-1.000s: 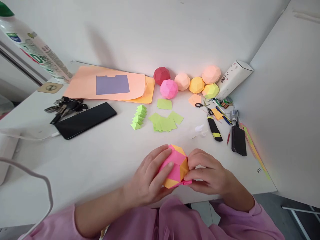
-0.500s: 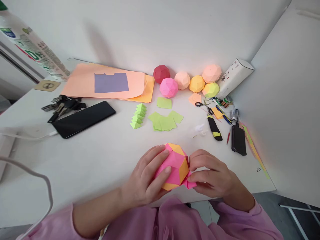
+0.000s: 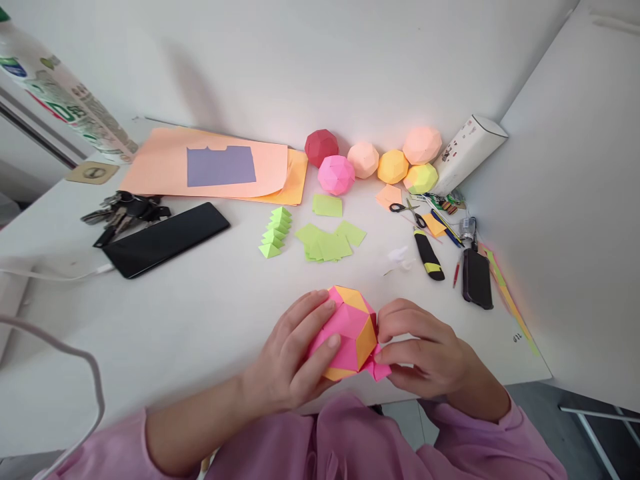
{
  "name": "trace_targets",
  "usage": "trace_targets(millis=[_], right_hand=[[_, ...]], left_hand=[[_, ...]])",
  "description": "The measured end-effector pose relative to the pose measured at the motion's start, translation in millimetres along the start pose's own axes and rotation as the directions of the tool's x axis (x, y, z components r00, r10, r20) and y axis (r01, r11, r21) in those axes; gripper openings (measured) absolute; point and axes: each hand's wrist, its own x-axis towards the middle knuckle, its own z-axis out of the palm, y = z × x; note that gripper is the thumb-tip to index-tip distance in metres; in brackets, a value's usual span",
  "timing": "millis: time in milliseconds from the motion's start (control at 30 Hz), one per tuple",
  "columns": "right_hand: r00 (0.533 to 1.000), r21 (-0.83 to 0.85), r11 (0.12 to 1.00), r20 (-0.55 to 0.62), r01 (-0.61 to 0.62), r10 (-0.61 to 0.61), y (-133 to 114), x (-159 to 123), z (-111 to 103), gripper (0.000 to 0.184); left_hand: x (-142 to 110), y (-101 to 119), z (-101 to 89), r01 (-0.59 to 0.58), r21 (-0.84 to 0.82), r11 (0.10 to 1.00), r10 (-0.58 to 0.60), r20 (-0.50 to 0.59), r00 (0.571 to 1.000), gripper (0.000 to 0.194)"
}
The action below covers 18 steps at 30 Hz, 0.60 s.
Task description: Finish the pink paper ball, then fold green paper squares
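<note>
A pink and orange folded-paper ball sits between both hands at the near edge of the white table. My left hand wraps its left side, fingers curled over the pink faces. My right hand is closed on the ball's right side, fingertips pinching a loose pink paper flap at its lower right. Pink sleeves cover both forearms.
Beyond the hands lie green paper squares and a row of folded green pieces. Several finished paper balls line the wall. A black phone, keys, orange sheets, scissors, a knife and pens lie around.
The ball has turned slightly in my hands and moved a little left. My right fingers have shifted down onto the pink flap, which now sticks out more.
</note>
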Motion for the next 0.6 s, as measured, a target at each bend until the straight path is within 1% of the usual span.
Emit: trace_targets(millis=[100, 233, 300, 400, 500, 600], right_hand=[[1.0, 0.005, 1.0, -0.007, -0.001, 0.001, 0.2, 0.4, 0.5, 0.019], [0.999, 0.04, 0.999, -0.032, 0.022, -0.021, 0.5, 0.4, 0.8, 0.011], [1.0, 0.028, 0.999, -0.023, 0.015, -0.015, -1.0, 0.4, -0.1, 0.009], [0.998, -0.05, 0.998, 0.029, -0.05, 0.051, -7.0, 1.5, -2.9, 0.006], [0.984, -0.123, 0.983, 0.097, -0.136, 0.148, -15.5, 3.8, -6.0, 0.009], [0.966, -0.149, 0.969, 0.138, -0.198, 0.219, -21.9, 5.3, -8.1, 0.012]], left_hand=[[-0.5, -0.1, -0.7, -0.009, -0.002, 1.0, 0.009, 0.005, 1.0, 0.073], [-2.5, -0.3, 0.5, 0.008, -0.005, 1.0, -0.008, 0.042, 0.999, 0.075], [-3.5, -0.4, 1.7, 0.019, 0.005, 1.0, -0.019, 0.055, 0.998, 0.072], [-4.2, -1.0, 2.5, 0.005, 0.041, 0.999, -0.008, 0.066, 0.998, 0.068], [-4.2, -2.0, 1.3, -0.039, 0.089, 0.995, 0.03, 0.098, 0.995, 0.059], [-3.9, -2.8, -0.3, -0.077, 0.129, 0.989, 0.06, 0.131, 0.99, 0.051]])
